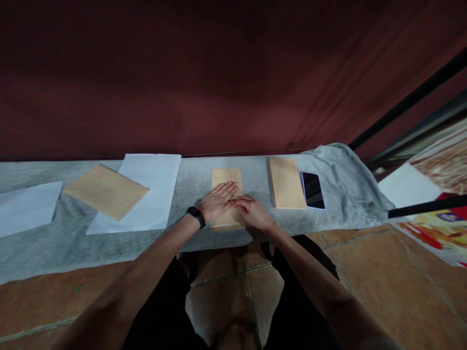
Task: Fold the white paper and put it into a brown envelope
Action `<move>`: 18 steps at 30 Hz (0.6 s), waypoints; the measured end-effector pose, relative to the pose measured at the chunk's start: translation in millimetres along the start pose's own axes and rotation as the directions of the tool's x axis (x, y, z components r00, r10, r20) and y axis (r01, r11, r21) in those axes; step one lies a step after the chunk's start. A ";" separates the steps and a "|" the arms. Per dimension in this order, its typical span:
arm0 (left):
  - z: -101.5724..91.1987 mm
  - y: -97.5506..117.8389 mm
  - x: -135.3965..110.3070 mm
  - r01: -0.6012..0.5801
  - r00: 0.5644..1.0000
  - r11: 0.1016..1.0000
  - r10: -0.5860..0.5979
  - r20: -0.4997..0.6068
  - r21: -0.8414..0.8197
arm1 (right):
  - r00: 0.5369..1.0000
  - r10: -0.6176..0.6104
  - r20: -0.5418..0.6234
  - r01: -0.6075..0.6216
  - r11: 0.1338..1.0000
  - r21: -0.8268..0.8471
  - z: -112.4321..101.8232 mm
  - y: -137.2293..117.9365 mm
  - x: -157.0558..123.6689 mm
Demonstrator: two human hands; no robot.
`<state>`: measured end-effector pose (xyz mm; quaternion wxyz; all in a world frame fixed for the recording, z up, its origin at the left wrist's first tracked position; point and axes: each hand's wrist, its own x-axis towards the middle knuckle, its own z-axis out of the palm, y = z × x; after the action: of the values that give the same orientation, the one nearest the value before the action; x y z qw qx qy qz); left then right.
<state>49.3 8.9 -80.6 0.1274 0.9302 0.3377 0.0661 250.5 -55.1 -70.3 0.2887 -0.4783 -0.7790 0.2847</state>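
A brown paper envelope (226,176) lies upright on the grey cloth in front of me, with red print near its top. My left hand (219,199) rests palm down across its middle, fingers stretched out flat. Over the envelope's right edge, my right hand (253,210) has its fingers bent and close together, their tips touching the left hand's fingers. What those fingertips hold, if anything, is hidden. A stack of brown envelopes (288,183) lies to the right of my right hand. A dark band circles my left wrist.
A phone (313,190) lies beside the stack. Leftward, another brown envelope (105,191) overlaps a white sheet (156,194), and a second white paper (29,206) lies farther left. The grey cloth (193,182) covers a narrow surface against a dark red backdrop (219,97).
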 end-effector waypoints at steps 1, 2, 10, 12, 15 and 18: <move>1.1 4.1 -5.7 0.001 1.000 1.000 -0.001 0.007 -0.001 | 1.000 0.012 -0.007 -0.012 1.000 -0.003 -0.4 -1.3 0.0; 2.2 8.4 -11.3 0.003 1.000 1.000 -0.003 0.009 -0.003 | 1.000 0.020 -0.013 -0.021 1.000 -0.007 -0.7 -2.6 0.0; -5.7 45.5 -63.7 0.004 0.998 0.996 0.001 0.061 -0.086 | 0.999 0.007 -0.035 -0.007 1.000 -0.015 2.7 -3.6 -2.1; -7.7 50.4 -77.7 -0.009 0.998 0.994 0.015 0.057 -0.112 | 0.999 0.000 -0.032 0.000 1.000 -0.012 2.9 -2.3 -4.0; -5.5 51.0 -93.0 -0.020 1.000 0.985 0.019 -0.006 -0.172 | 1.000 -0.014 -0.021 0.013 1.000 -0.022 1.6 -3.5 -9.1; 0.8 47.8 -98.7 -0.011 0.993 0.972 -0.018 -0.119 -0.237 | 0.997 -0.066 0.036 0.067 0.997 -0.029 -2.7 -9.2 -18.2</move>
<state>3.3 -90.3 -71.5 0.2170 0.9022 0.3360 0.1616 253.9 -74.8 -65.1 0.2772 -0.4512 -0.8036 0.2717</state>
